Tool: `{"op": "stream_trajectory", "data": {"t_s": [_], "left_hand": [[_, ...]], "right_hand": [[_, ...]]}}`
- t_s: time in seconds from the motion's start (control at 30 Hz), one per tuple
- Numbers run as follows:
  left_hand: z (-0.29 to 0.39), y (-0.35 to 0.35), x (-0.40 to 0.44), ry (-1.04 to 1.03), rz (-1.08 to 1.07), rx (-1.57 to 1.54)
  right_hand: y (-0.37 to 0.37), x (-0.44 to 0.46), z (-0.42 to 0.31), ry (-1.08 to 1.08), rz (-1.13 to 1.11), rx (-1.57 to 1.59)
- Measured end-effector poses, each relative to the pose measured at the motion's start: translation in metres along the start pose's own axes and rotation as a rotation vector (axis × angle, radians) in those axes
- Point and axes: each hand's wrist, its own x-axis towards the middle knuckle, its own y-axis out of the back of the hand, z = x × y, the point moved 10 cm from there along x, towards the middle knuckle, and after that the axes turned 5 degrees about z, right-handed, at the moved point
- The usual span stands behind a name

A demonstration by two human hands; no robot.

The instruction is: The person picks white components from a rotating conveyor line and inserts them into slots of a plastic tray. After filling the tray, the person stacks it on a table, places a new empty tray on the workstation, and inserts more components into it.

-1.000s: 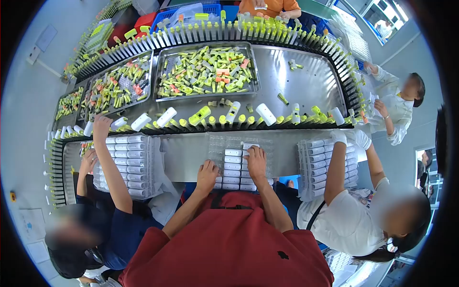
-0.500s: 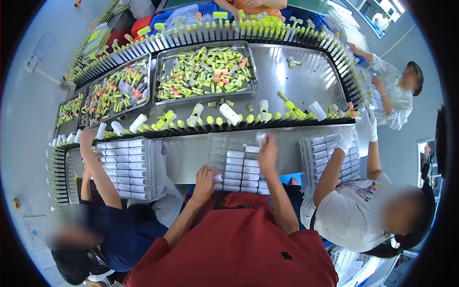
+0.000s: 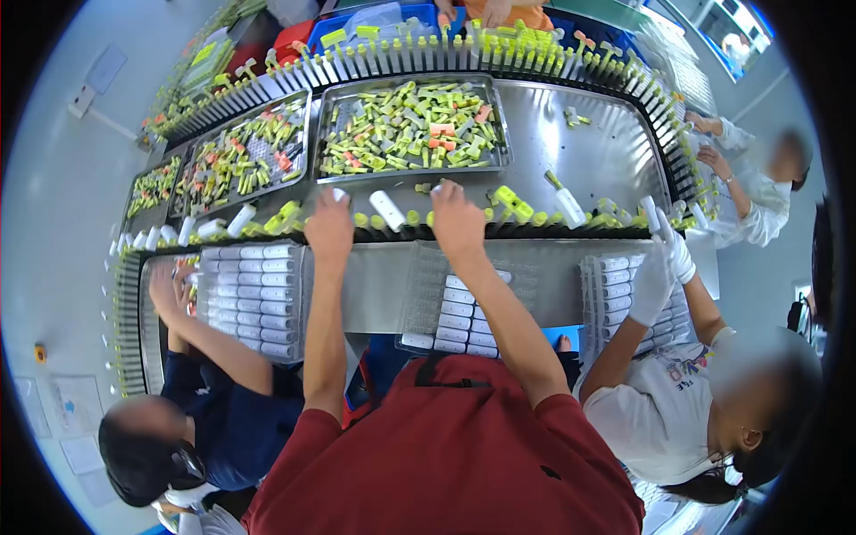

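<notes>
Red shirt: As the wearer leans over the bench, the red shirt (image 3: 446,455) fills the foreground.
Packing tray: A clear plastic tray (image 3: 423,267) lies just beyond the shirt, partly filled with rows of white cases (image 3: 456,308).
Side stacks: Filled trays are piled to the left (image 3: 250,299) and right (image 3: 618,290).
Left hand: The left hand (image 3: 330,223) reaches to the line, fingers closed on a white piece (image 3: 339,193), mostly hidden.
Right hand: The right hand (image 3: 458,218), well apart from it, has its fingertips together on a small white part (image 3: 436,188).
Peg line: Between the hands, a loose white case (image 3: 387,210) rests tilted on the yellow-tipped pegs (image 3: 412,218).
Neighbors: A person in navy (image 3: 236,428) works at left; at right, white gloves (image 3: 654,278) hold a case upright.
Metal trays: Beyond the pegs, yellow-green and orange pieces (image 3: 410,125) heap a metal tray (image 3: 502,134).
Far side: A person in orange (image 3: 526,18) works behind another peg row (image 3: 392,58).
</notes>
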Motion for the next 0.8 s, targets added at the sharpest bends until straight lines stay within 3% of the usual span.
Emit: {"op": "stream_trajectory", "data": {"t_s": [0.1, 0.13, 0.23, 0.3, 0.37, 0.4, 0.5, 0.6, 0.7, 0.8], "left_hand": [[-0.014, -0.008, 0.017, 0.001, 0.005, 0.153], [-0.019, -0.003, 0.019, 0.143, -0.217, 0.138], [0.025, 0.086, -0.012, -0.140, 0.352, 0.344], [0.002, 0.070, -0.066, 0.059, 0.419, -0.072], [0.021, 0.055, -0.114, 0.007, 0.299, -0.410], [0.026, 0.027, -0.134, 0.041, 0.084, -0.527], [0.066, -0.034, -0.193, -0.035, -0.519, -0.717], [0.085, -0.059, -0.262, -0.262, -0.825, -0.535], [0.097, -0.044, -0.270, -0.342, -0.728, -0.350], [0.090, -0.040, -0.273, -0.305, -0.631, -0.439]], "right_hand": [[-0.010, 0.013, -0.019, 0.028, -0.034, 0.079], [-0.012, 0.007, -0.026, 0.047, -0.056, 0.133], [0.006, -0.014, -0.041, 0.097, 0.041, 0.368], [0.007, -0.038, -0.024, 0.031, -0.183, 0.464], [-0.018, -0.082, 0.010, -0.002, -0.374, 0.361], [-0.040, -0.108, 0.031, -0.012, -0.456, 0.246], [-0.056, -0.160, 0.086, 0.040, -0.259, -0.105], [-0.058, -0.174, 0.100, 0.128, -0.132, 0.009], [-0.062, -0.172, 0.125, -0.071, -0.148, 0.214], [-0.061, -0.176, 0.145, -0.182, -0.227, 0.352]]}}
